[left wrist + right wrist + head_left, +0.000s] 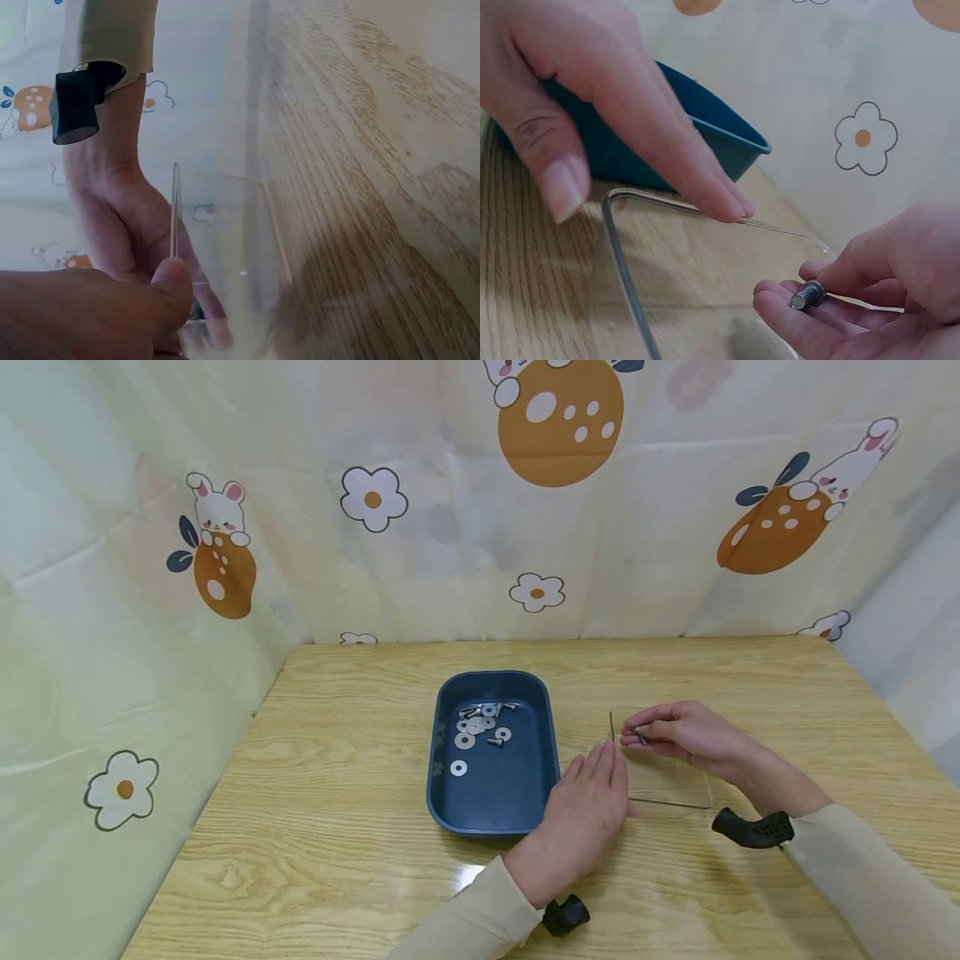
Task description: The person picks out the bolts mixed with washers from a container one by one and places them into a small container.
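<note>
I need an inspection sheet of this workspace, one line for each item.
Surface: wooden table, light grain.
Job's things: clear plate flat on the table; small bolt over it.
Clutter: blue tray with washers and bolts.
Grippers: left hand touches the plate's edge with straight fingers; right hand pinches the bolt.
Cables: nothing seen.
Surroundings: curtain printed with flowers and rabbits, on three sides.

One blue tray (442, 777) sat on the bench (315, 827), and one clear plate (667, 789) beside it. Two hands were in view — left hand (585, 814) and right hand (686, 737). One bolt (808, 294) lay in the right fingers. Washers in the tray — roughly six; the bolts there were too small to count.
</note>
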A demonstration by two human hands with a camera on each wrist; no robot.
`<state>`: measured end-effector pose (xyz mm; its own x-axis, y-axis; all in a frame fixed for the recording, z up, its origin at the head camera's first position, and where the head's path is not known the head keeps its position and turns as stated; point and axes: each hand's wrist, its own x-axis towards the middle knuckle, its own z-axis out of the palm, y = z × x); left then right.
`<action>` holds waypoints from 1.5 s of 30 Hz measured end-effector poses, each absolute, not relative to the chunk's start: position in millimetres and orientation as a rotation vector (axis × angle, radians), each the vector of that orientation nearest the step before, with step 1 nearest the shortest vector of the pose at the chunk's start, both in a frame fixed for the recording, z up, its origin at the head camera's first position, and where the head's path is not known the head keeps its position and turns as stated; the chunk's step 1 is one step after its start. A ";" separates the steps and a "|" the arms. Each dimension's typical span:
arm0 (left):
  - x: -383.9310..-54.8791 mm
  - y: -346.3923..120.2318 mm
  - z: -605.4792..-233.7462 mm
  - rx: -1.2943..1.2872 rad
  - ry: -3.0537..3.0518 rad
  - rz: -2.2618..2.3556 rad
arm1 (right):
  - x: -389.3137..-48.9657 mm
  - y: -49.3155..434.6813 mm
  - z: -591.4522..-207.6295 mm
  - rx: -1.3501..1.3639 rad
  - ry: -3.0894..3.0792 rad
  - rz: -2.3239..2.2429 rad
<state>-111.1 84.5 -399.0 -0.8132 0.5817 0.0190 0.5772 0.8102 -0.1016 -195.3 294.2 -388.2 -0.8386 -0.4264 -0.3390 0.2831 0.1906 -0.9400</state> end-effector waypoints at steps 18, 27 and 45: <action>-115.7 85.5 -401.3 -0.893 -2.863 0.065 | -196.4 286.8 -398.0 -0.156 1.918 -1.689; -113.1 89.1 -397.3 -0.895 -2.886 0.154 | -198.7 287.8 -396.4 -0.125 1.943 -1.670; -109.4 90.5 -400.8 -0.844 -2.785 0.239 | -196.5 290.0 -401.0 -0.181 1.881 -1.711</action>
<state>-109.4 90.5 -400.8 -0.8104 0.5627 0.1633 0.5265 0.8217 -0.2182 -196.5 290.0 -401.0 -0.8203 -0.4706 -0.3250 0.2792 0.1663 -0.9457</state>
